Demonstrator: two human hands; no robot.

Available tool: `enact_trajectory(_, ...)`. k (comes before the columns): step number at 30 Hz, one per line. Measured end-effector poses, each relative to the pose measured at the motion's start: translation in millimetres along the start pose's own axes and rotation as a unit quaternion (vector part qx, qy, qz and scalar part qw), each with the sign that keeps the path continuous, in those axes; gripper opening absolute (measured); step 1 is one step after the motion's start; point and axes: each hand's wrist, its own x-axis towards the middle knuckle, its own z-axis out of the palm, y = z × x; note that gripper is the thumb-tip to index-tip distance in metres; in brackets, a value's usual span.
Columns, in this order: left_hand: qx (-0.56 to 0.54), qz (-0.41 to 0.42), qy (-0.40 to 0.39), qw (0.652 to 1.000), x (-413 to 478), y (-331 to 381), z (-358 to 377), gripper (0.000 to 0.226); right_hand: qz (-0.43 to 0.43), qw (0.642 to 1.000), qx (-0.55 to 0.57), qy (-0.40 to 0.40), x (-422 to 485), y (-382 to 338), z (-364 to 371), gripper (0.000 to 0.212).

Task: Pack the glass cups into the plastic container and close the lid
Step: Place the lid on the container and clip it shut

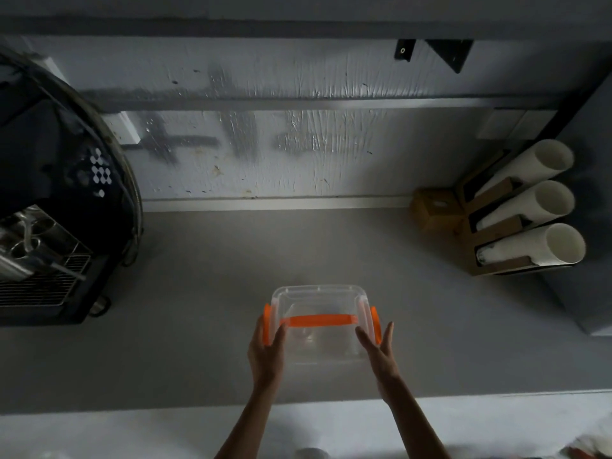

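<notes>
A clear plastic container with an orange handle across its lid and orange side clips stands on the grey counter, near its front edge. The lid lies on it. Faint glass cup shapes show through the clear plastic, too blurred to count. My left hand presses flat against the container's left side at the orange clip. My right hand lies against its right side at the other clip. Fingers of both hands are stretched out, not curled around anything.
A dark coffee machine with a metal drip grate fills the left of the counter. At the right, three stacks of white paper cups lie in a cardboard holder beside a small brown box. A wall runs behind.
</notes>
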Motion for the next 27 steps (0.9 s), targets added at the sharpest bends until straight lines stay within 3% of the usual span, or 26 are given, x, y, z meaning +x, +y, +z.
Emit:
enact_trajectory(5,0.075,0.106,0.035,0.991,-10.2,7.7,3.4,0.044,-0.005,1.0,0.01,-0.001,-1.9,2.0,5.2,0.106)
enact_trajectory(8,0.079,0.095,0.04,0.992,-9.7,8.1,5.3,0.043,-0.003,1.0,-0.001,0.003,-3.3,0.5,3.7,0.107)
enact_trajectory(11,0.063,0.031,0.024,0.997,0.9,7.9,1.8,0.043,0.007,1.0,0.001,0.003,-6.4,0.3,5.1,0.109)
enact_trajectory(13,0.059,-0.024,-0.017,0.998,13.9,11.6,4.4,0.051,0.019,1.0,0.015,0.004,-7.8,-0.9,5.8,0.109)
enact_trajectory(15,0.104,-0.051,-0.069,0.991,19.3,16.4,8.5,0.075,0.034,0.999,0.036,-0.005,-6.1,-1.0,5.1,0.11)
enact_trajectory(17,0.183,-0.021,-0.097,0.978,13.7,18.4,11.8,0.089,0.049,0.997,0.059,-0.027,-3.5,-2.6,2.8,0.111)
enact_trajectory(21,0.218,0.024,-0.1,0.971,5.2,15.6,11.7,0.09,0.061,0.997,0.045,-0.024,-0.4,-4.9,-2.2,0.114)
enact_trajectory(24,0.215,0.024,-0.097,0.971,3.2,16.9,10.7,0.089,-0.023,0.998,-0.053,0.028,-5.3,-10.7,-5.7,0.086)
enact_trajectory(27,0.212,0.016,-0.096,0.972,2.6,19.0,10.0,0.089,-0.134,0.969,-0.165,0.127,-15.9,-15.5,2.7,0.057)
